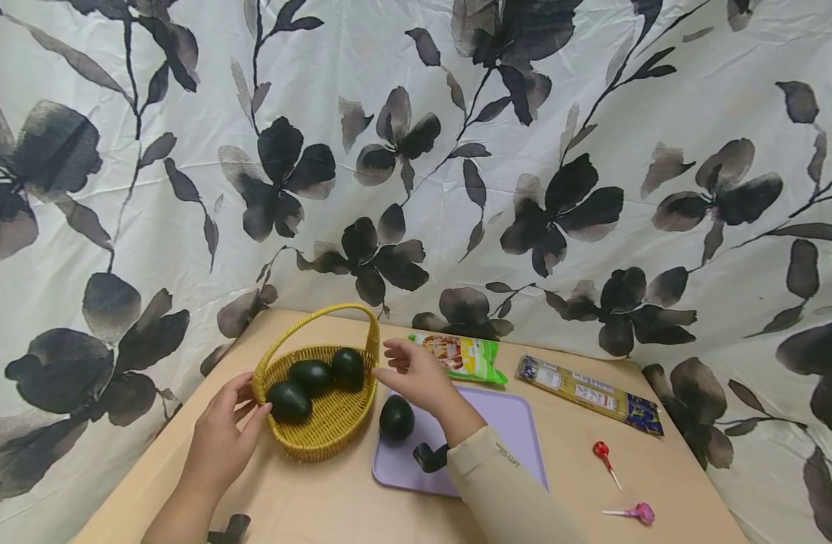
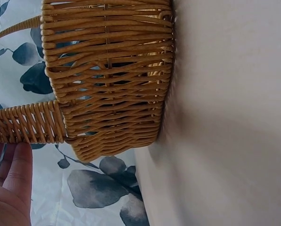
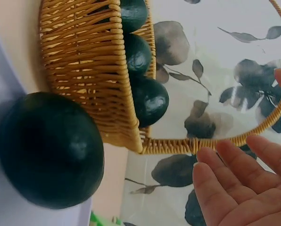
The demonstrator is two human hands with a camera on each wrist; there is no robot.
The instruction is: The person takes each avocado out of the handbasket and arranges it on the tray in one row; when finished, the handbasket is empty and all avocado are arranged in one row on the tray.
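A yellow woven basket [image 1: 320,446] stands on the table, its arched handle [image 1: 307,321] upright. Three dark green avocados [image 1: 289,402] lie inside it. At the basket's left side my left hand [image 1: 220,434] holds the foot of the handle, thumb on one side and fingers on the other. My right hand [image 1: 422,378] is at the handle's right side with fingers loosely extended; in the right wrist view its fingertips [image 3: 209,155] come right up to the handle. Another avocado [image 1: 397,418] sits on a lilac tray [image 1: 521,423], below the right hand.
Behind the tray lies a green and yellow food packet [image 1: 466,357]. Farther right is a long pack of what looks like pasta [image 1: 592,393]. Two lollipops, one red [image 1: 601,449] and one pink [image 1: 643,514], lie at the front right. A floral cloth [image 1: 416,189] hangs behind the table.
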